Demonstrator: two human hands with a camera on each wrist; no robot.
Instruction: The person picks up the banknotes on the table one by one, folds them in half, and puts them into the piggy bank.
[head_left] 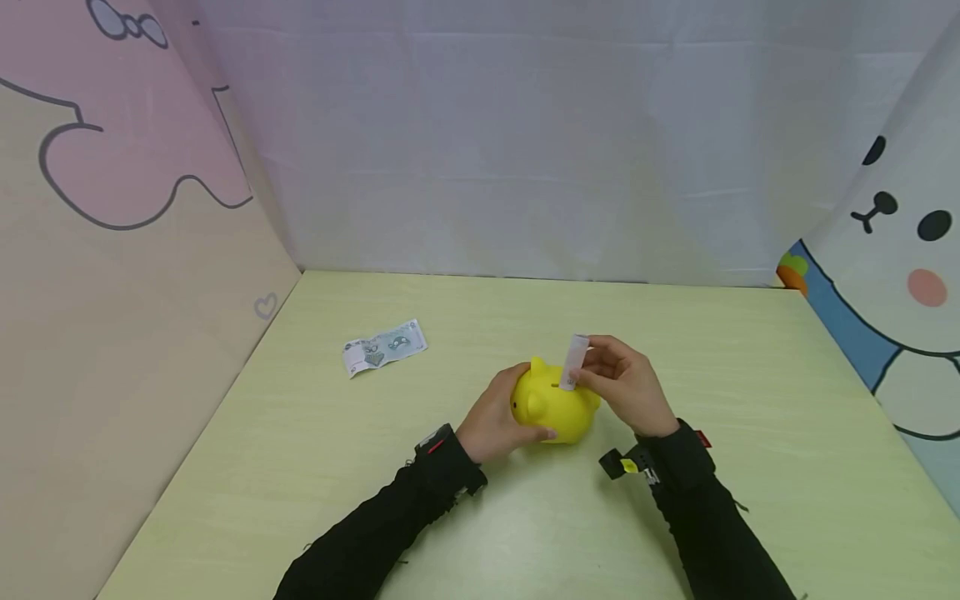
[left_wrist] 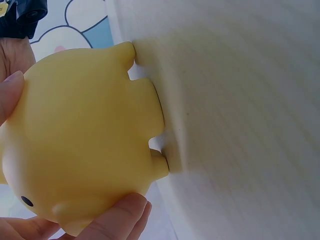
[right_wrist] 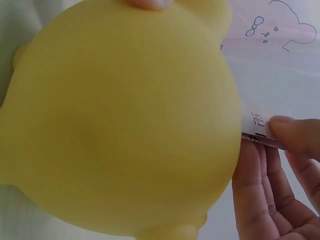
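A yellow piggy bank (head_left: 558, 417) stands on the table, its feet down on the surface in the left wrist view. My left hand (head_left: 489, 423) grips it around the head end, thumb along the near side and fingers round the far side. Above its back, my right hand (head_left: 626, 385) pinches a folded banknote (head_left: 573, 362) between thumb and fingers. The strip is tilted, its lower end right at the coin slot (head_left: 556, 385). In the right wrist view the folded note (right_wrist: 257, 122) meets the piggy bank's top, and the rounded body hides the slot.
A second banknote (head_left: 386, 347), creased and unfolded, lies on the table (head_left: 247, 500) to the far left of the piggy bank. A pale curtain (head_left: 480, 150) hangs behind the table's back edge, with cartoon-printed cloth at both sides.
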